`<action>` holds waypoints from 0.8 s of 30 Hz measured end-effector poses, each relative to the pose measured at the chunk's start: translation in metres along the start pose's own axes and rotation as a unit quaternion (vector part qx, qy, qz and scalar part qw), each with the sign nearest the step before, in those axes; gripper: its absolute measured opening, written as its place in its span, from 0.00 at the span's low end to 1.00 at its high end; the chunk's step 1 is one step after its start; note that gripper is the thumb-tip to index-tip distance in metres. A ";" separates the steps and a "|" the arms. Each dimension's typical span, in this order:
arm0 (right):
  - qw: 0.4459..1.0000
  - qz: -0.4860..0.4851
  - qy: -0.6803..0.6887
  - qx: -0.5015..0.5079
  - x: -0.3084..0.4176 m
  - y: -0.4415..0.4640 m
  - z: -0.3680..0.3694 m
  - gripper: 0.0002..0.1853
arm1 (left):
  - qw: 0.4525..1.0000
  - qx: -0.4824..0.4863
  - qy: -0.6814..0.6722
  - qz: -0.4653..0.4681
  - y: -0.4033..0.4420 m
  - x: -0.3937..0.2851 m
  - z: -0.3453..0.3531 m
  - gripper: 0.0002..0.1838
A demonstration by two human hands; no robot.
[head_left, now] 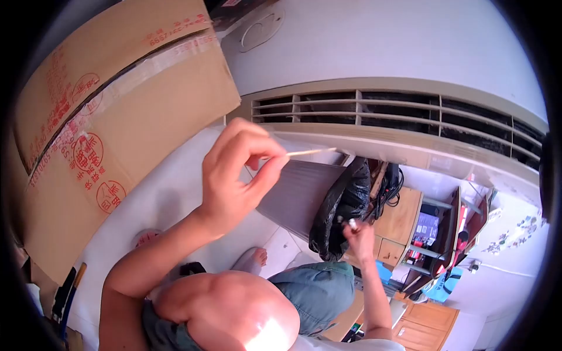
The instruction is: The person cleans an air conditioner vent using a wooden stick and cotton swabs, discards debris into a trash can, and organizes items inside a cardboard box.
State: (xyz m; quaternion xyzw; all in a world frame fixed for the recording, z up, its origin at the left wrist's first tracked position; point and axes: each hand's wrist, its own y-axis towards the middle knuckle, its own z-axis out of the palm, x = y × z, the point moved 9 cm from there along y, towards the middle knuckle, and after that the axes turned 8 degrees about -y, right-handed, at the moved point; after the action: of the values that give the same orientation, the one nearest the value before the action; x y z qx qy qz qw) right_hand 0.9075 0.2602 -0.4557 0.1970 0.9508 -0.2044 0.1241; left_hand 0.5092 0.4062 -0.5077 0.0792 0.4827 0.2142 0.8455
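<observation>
1 stick (314,152) | left hand (234,172) raised, pinching it | right hand (360,237) at black bag (325,227)

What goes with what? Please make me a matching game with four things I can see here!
Column one:
1. Thin stick
2. Black bag
3. Cardboard box
4. Slatted vent

Column two:
A. Brown, with red printing
B. Long, with dark gaps between its bars
C. Pinched in the fingertips of the left hand
D. Over the mouth of the grey bin

Right pairs: 1-C, 2-D, 3-A, 4-B
</observation>
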 end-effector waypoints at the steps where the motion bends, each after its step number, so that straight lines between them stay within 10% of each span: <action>1: 0.998 0.002 -0.039 0.050 -0.003 -0.002 0.013 0.11 | 1.000 -0.006 0.001 -0.003 0.005 0.002 0.002 0.09; 2: 0.991 -0.117 0.043 0.038 0.003 -0.006 0.020 0.20 | 1.000 -0.014 0.002 -0.006 0.010 0.002 0.004 0.09; 5: 0.991 0.035 0.031 0.125 0.024 -0.012 0.001 0.27 | 0.999 -0.019 0.039 0.001 0.022 0.004 0.007 0.08; 24: 0.992 -0.014 0.117 0.033 0.060 -0.001 -0.016 0.11 | 0.999 -0.005 0.027 -0.018 0.029 0.022 0.036 0.06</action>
State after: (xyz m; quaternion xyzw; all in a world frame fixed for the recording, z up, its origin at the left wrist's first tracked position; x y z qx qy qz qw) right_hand 0.8515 0.2860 -0.4599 0.2102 0.9542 -0.2126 0.0025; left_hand 0.5414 0.4446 -0.4963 0.0602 0.5054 0.2030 0.8365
